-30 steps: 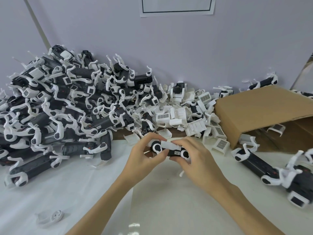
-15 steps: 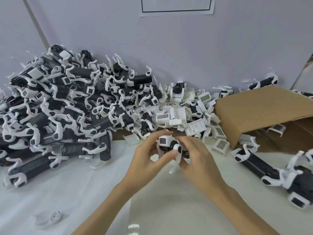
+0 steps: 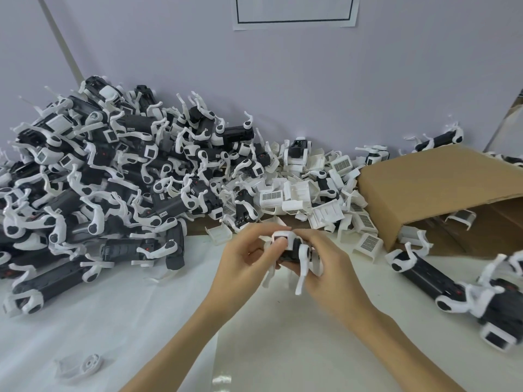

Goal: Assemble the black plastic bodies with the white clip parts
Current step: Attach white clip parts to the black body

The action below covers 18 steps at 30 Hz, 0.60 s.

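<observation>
Both hands, left [image 3: 249,257] and right [image 3: 328,267], pinch the body [image 3: 291,250] mid-bench, white clip [image 3: 283,238] capping it — light, rigid plastic, best held by the black core, not those thin arms.

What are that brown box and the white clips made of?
Box: looks like plain cardboard, matte brown with creased, folded edges. Clips: apparently moulded plastic, matte white with thin ribbed walls, though hardness can't be judged.

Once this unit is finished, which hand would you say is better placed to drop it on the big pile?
Probably the left hand: the finished pile lies on its side, while the right hand, also gripping the black body, would have to cross over.
</observation>
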### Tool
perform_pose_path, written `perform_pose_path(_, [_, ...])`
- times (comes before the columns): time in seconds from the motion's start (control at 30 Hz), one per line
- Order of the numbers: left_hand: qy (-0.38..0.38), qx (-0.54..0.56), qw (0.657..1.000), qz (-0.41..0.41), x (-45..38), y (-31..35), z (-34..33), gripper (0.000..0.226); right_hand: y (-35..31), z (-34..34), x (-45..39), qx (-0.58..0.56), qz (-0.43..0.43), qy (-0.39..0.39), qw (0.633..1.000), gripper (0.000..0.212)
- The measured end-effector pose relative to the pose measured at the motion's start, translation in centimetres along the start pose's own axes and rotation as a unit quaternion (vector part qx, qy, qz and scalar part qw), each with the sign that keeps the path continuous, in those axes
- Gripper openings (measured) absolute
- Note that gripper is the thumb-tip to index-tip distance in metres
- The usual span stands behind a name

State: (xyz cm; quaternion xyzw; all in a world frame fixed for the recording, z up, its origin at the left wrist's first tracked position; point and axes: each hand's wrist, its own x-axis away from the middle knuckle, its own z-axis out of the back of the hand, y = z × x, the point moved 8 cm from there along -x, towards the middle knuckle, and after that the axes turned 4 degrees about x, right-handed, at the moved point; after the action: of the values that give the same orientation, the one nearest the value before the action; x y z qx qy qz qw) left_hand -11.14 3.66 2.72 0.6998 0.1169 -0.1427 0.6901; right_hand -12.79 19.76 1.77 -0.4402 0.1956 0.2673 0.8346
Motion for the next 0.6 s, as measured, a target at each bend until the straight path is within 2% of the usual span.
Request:
perform_pose_path(0.1, [-0.005, 0.019, 1.0, 0.016, 0.0, -0.4, 0.1, 0.029, -0.2, 0.3, 0.2, 0.025, 0.009, 0.024, 0.999, 0.039])
perform_pose_path(0.17, [-0.012, 0.028, 0.999, 0.029, 0.1, -0.3, 0.1, 0.035, 0.1, 0.3, 0.2, 0.033, -0.016, 0.01, 0.999, 0.045])
perform_pose_path(0.27, [-0.039, -0.107, 0.993, -0.012, 0.2, 0.2, -0.2, 0.037, 0.6, 0.1, 0.3, 0.05, -0.055, 0.0, 0.997, 0.05])
perform_pose_path(0.33, [-0.048, -0.151, 0.987, -0.024, 0.2, -0.1, -0.4, 0.042, 0.5, 0.3, 0.1, 0.051, -0.048, 0.005, 0.998, 0.049])
perform_pose_path(0.4, [-0.04, -0.116, 0.992, -0.02, 0.0, -0.5, -0.1, 0.041, 0.6, 0.2, -0.1, -0.013, -0.059, -0.016, 0.998, 0.052])
perform_pose_path(0.47, [-0.021, -0.041, 0.999, -0.005, -0.4, -1.1, 0.7, 0.038, 1.3, -0.1, -0.4, -0.125, -0.101, -0.056, 0.985, 0.059])
perform_pose_path(0.53, [0.023, 0.031, 0.999, 0.012, -0.5, -1.6, 2.0, 0.037, 2.0, 0.0, -0.7, -0.194, -0.143, -0.087, 0.967, 0.055])
perform_pose_path(0.6, [0.037, 0.057, 0.997, 0.021, -0.6, -2.2, 3.0, 0.039, 2.7, 0.3, -0.9, -0.236, -0.165, -0.099, 0.952, 0.048])
